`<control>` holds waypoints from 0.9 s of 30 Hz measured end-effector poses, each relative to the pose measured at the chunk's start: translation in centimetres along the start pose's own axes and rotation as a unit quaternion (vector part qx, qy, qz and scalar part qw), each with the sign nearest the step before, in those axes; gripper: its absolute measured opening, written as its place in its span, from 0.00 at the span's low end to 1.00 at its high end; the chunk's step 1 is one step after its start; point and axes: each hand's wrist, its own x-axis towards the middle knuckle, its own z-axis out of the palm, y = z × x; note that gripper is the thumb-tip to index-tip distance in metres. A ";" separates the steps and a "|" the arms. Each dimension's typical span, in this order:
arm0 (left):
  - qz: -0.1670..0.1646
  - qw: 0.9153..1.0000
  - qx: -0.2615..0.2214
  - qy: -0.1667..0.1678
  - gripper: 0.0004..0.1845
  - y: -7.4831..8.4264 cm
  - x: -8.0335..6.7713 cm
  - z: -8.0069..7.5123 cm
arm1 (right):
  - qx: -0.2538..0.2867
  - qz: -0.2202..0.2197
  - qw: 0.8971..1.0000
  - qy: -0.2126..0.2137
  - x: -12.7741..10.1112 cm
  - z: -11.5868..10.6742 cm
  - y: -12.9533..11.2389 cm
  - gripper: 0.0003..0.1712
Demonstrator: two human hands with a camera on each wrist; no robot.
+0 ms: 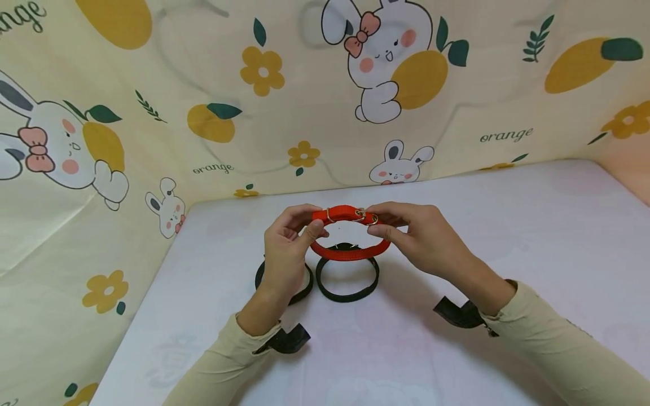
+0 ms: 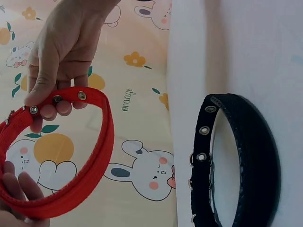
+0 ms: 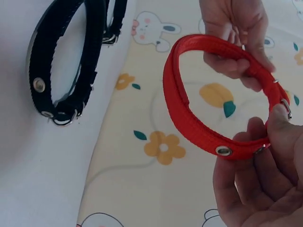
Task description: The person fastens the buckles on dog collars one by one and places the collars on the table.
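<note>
Between my two hands a red collar (image 1: 345, 255) is held up above the table, its strap closed into a loop. My left hand (image 1: 288, 242) pinches its left side between thumb and fingers. On the other side, near the metal buckle (image 1: 360, 214), my right hand (image 1: 424, 234) pinches the strap. Metal eyelets (image 3: 224, 151) show along the red strap in the right wrist view. Below, on the table, lies a black collar (image 1: 347, 297) formed into a ring. Another black collar (image 1: 308, 287) sits left of it, partly hidden behind my left hand.
The white table (image 1: 533, 237) stretches out to both sides of the collars. A cloth (image 1: 284, 124) printed with rabbits, oranges and flowers hangs behind the table and along its left. Black straps (image 1: 459, 313) hang at both sleeve cuffs.
</note>
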 end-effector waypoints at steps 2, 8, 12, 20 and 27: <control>-0.002 1.000 0.004 0.002 0.16 0.0 0.1 -0.1 | 0.004 0.002 1.000 0.011 0.0 0.0 0.0 0.16; -0.031 0.999 0.019 -0.036 0.17 0.1 0.2 -0.6 | 0.000 0.023 0.999 0.036 -0.1 -0.3 -0.1 0.15; -0.046 0.995 0.032 -0.077 0.22 0.4 0.4 -0.9 | -0.005 0.043 0.998 0.039 -0.1 -0.9 -0.2 0.16; -0.071 0.997 0.023 -0.024 0.21 0.3 0.7 -1.3 | -0.004 0.006 1.000 -0.024 0.2 -1.6 0.2 0.27; -0.096 0.994 -0.041 0.009 0.22 0.1 1.2 -1.7 | -0.078 -0.086 0.988 -0.100 0.4 -2.9 1.3 0.60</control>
